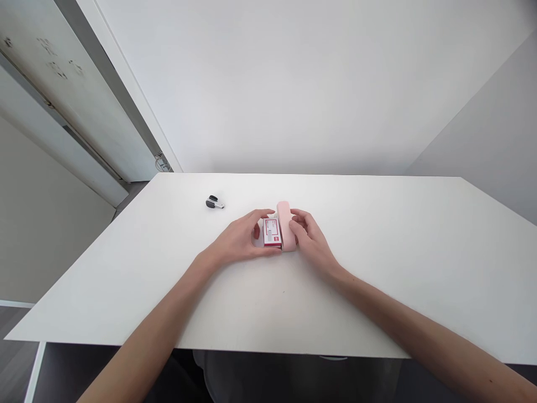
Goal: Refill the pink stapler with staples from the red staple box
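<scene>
A small white box with dark pink edges and print [272, 232], which looks like a staple box, is on the white table. Around it curves my left hand [241, 238], thumb along its near end and a finger at its far end. Right beside the box lies a pale pink stapler [286, 226], long and rounded, pointing away from me. My right hand [309, 238] grips the stapler's right side, thumb on top and fingers bent behind it. The stapler's right underside is hidden by those fingers.
A black and silver staple remover [214, 202] lies farther back on the left of the white table [403, 252]. A white wall [293, 84] rises behind the table's far edge. At the left is a door frame [126, 78].
</scene>
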Motion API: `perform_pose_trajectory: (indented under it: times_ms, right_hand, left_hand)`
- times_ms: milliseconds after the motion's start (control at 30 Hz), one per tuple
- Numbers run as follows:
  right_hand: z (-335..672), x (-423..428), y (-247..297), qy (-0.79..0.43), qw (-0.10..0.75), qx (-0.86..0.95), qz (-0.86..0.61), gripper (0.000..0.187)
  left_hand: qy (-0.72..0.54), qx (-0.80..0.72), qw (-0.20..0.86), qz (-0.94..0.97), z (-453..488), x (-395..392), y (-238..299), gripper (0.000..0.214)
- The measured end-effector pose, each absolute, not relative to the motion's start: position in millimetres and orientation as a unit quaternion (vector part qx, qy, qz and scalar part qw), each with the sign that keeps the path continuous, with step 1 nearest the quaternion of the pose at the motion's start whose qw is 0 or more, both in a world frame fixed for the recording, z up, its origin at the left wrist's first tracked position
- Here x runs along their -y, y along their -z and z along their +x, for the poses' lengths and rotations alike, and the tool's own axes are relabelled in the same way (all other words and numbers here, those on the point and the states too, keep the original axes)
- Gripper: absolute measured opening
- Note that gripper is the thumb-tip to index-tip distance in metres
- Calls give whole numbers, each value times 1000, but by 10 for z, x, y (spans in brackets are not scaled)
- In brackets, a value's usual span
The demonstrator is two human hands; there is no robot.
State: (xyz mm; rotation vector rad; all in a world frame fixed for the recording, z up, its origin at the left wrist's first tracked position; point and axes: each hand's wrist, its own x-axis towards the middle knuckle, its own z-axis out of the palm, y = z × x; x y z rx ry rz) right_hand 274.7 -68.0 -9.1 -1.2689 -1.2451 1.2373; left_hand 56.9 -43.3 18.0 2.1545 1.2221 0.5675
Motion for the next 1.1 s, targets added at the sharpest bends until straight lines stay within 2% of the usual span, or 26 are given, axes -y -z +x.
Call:
perform_pose_trajectory:
  times_ms: [100, 233, 300, 433, 600, 867, 1100]
  right_hand:
    - [2747, 690, 78, -502, 465, 510, -522, 42]
    - [2753, 695, 73, -506, 459, 507, -526, 44]
    - [2758, 695, 76, -505, 457, 508, -528, 45]
    - [2765, 695, 79, -501, 453, 513, -530, 44]
    - [2762, 696, 76, -499, 456, 514, -528, 43]
    - [2767, 694, 80, -501, 457, 511, -528, 44]
    - [2757, 699, 64, -501, 456, 510, -530, 43]
  left_hand:
    - [-232, -470, 253, 813, 579, 416, -182, 84]
    - [-324, -533, 136, 770, 543, 313, -137, 45]
    - [-357, -584, 47, 728, 484, 245, -83, 35]
    - [-313, -669, -66, 671, 324, 146, 46, 47]
    - [-239, -718, -92, 647, 203, 115, 152, 61]
    - [-219, -705, -101, 667, 130, 102, 190, 58]
    - [-209, -695, -102, 680, 179, 104, 117, 44]
